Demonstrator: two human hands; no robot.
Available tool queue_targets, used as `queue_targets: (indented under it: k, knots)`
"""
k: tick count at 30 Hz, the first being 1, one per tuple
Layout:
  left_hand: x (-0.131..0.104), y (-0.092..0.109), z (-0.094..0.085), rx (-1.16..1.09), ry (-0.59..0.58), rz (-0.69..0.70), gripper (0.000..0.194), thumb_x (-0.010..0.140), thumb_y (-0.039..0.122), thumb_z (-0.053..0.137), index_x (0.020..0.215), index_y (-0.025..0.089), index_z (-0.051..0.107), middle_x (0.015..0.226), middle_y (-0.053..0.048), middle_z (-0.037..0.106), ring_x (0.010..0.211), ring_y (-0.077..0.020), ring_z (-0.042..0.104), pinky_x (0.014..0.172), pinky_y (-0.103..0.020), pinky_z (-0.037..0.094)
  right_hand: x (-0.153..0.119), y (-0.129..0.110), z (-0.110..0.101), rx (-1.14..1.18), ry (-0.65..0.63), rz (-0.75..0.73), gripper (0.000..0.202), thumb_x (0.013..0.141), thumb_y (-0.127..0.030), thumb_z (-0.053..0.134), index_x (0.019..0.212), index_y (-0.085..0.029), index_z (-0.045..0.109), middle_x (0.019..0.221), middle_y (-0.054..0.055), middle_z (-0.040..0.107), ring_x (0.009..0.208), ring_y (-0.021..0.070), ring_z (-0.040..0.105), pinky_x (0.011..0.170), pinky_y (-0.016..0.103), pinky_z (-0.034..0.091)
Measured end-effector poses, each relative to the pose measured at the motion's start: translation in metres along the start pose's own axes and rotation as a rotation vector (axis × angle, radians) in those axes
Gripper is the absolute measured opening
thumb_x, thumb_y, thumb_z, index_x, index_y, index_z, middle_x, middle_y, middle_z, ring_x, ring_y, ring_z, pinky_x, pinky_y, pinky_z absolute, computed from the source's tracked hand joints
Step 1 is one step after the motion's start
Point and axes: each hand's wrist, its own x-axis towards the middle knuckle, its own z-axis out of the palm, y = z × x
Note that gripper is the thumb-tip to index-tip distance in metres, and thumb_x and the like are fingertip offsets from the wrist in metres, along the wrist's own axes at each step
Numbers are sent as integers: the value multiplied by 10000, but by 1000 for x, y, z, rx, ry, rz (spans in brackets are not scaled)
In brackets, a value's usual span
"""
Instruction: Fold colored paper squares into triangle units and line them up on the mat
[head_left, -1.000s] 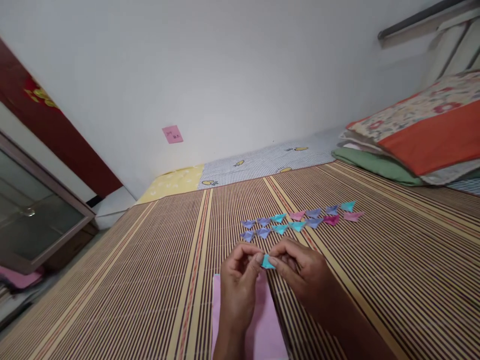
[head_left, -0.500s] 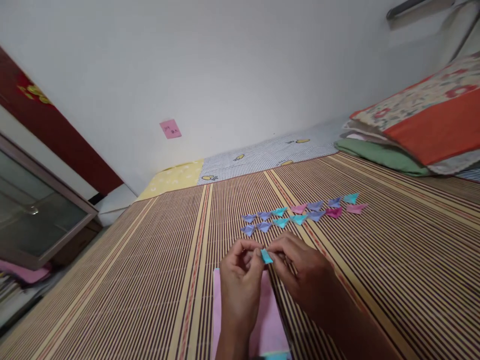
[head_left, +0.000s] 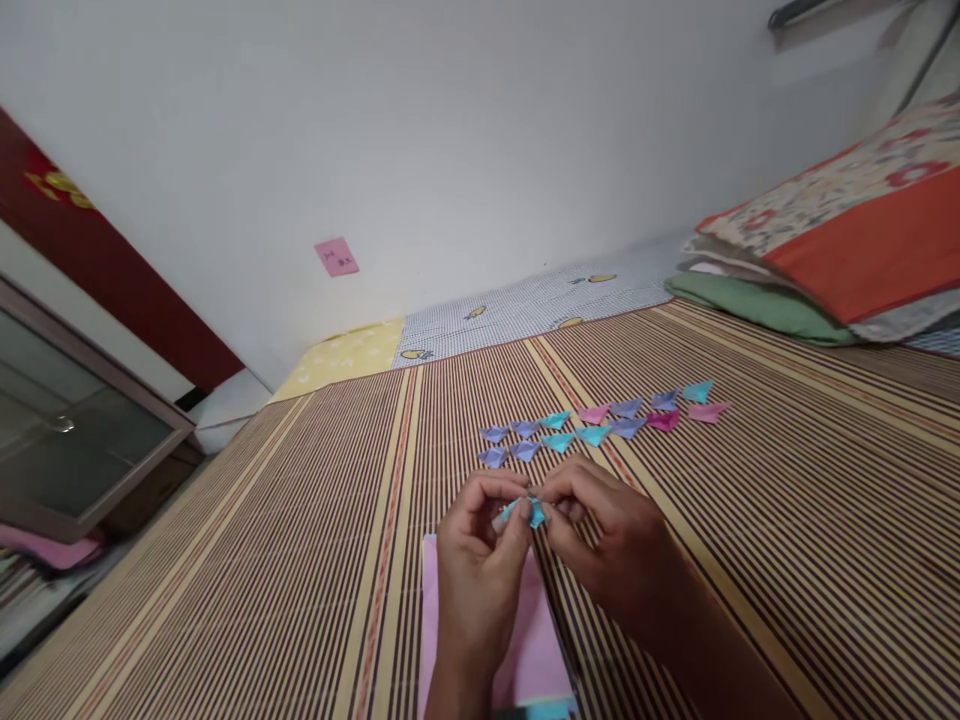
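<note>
A small turquoise folded paper (head_left: 536, 513) is pinched between both hands near the bottom centre. My left hand (head_left: 480, 570) grips its left part between thumb and fingers. From the right, my right hand (head_left: 607, 525) holds its other edge with thumb and index finger. Fingers cover part of the paper. Under my left hand lies a pink paper sheet (head_left: 532, 650), with a turquoise edge at its bottom. Beyond the hands, two rows of small folded paper boats, such as a turquoise boat (head_left: 594, 435) and a magenta boat (head_left: 663, 420), rest on the striped mat (head_left: 300, 560).
Folded bedding (head_left: 847, 240) is stacked at the right. A white wall (head_left: 465, 130) with a pink note (head_left: 337, 257) rises behind the mat. At the left stands a glass-fronted cabinet (head_left: 82, 410). Yellow cloth (head_left: 349, 355) shows along the mat's far edge.
The turquoise paper has changed shape in my fingers, and more of it shows to the left, behind my left thumb. The view has shifted slightly.
</note>
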Motion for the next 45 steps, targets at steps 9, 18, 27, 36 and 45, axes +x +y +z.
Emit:
queue_targets:
  k: [9,18,27,36,45]
  knots:
    - [-1,3,4,5,26,-3,96,837,110,669,818,199,640,981,-41,691,948,-177,664,818,-264,528,0,-1,-1,1,20,-12,173,882,-68,514,799,-205,578,771,26,594,742,188,576,682,317,440]
    - [-1,5,2,25,70,40,75,873,142,638,838,208,639,1009,-40,686,974,-183,665,854,-276,523,1,-4,-6,75,52,-36,197,863,-33,512,823,-225,527,851,6,656,819,164,647,706,283,479]
    - [-3,6,1,29,103,-1,95,886,180,609,796,202,635,998,-52,708,961,-211,672,867,-319,507,0,-6,-3,223,64,8,196,808,-39,531,813,-235,541,918,19,718,813,174,698,646,281,528]
    - [-1,7,1,11,47,-69,80,888,242,621,824,196,635,964,-66,716,937,-222,674,869,-344,517,-2,-11,3,329,30,-15,219,785,-21,526,808,-234,566,871,10,713,795,163,702,631,259,535]
    - [-2,9,0,34,27,-115,64,887,215,605,858,196,659,939,-52,708,843,-190,627,785,-306,488,-1,-7,-4,211,-15,42,133,851,-94,566,848,-225,588,821,-8,626,580,114,522,540,260,421]
